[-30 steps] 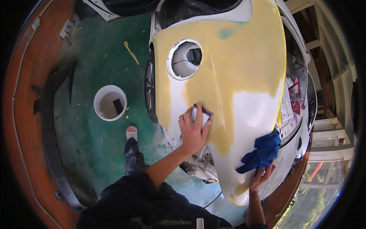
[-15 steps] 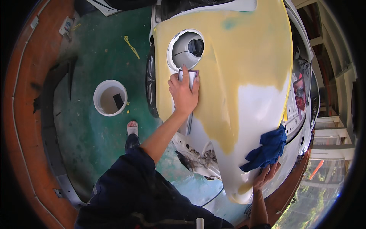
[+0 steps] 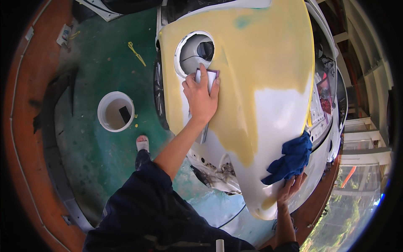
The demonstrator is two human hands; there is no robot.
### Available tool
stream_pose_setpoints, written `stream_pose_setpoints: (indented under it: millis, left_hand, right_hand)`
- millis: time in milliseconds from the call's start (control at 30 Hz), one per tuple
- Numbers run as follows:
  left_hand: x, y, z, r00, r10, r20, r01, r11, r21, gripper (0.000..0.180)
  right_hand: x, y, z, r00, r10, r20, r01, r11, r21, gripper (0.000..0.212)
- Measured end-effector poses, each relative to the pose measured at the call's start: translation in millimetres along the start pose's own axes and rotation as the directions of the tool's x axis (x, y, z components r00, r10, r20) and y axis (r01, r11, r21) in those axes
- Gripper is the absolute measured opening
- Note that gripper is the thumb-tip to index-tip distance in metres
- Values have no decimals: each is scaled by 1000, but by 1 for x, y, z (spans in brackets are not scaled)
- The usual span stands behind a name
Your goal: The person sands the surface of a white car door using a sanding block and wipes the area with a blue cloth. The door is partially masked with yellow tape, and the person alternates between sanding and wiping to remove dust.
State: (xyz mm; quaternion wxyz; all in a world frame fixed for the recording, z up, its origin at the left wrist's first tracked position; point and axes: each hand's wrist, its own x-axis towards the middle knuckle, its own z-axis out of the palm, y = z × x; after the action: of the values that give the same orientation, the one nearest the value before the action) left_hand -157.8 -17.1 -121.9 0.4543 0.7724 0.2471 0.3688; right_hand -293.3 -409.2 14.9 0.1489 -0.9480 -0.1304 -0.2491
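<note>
My left hand is closed on a white sanding block with a purplish edge. It presses the block against a yellow-and-white car body panel, just below a round opening with a white rim. The index finger lies stretched along the block. Farther right and nearer to me, my right hand rests on the panel's white part, fingers stretched and apart. Its fingertips meet the lower edge of a bunched blue cloth, which partly hides them.
A white bucket with a dark block inside stands on the green floor, left of the car. A yellow strip lies beyond it. My foot is near the bucket. A long dark trim piece curves along the left.
The view has shifted slightly, so most things sit a little farther left and up. My left hand and the block have moved slightly rightward on the panel. My right hand stays by the cloth.
</note>
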Motion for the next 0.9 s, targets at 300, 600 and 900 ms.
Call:
stream_pose_setpoints:
  millis: [300,600,900]
  left_hand:
    - [-26,24,-7,990,101,95,-94,993,-74,63]
    - [-150,47,-45,961,194,199,-164,974,-155,66]
    - [-65,39,-19,983,159,90,-148,982,-120,64]
  right_hand:
    - [-9,3,-6,999,34,10,-34,999,-13,53]
    - [-11,-2,-8,998,68,-5,-68,997,-28,52]
    - [-2,-6,-2,1000,30,-2,-30,999,-32,55]
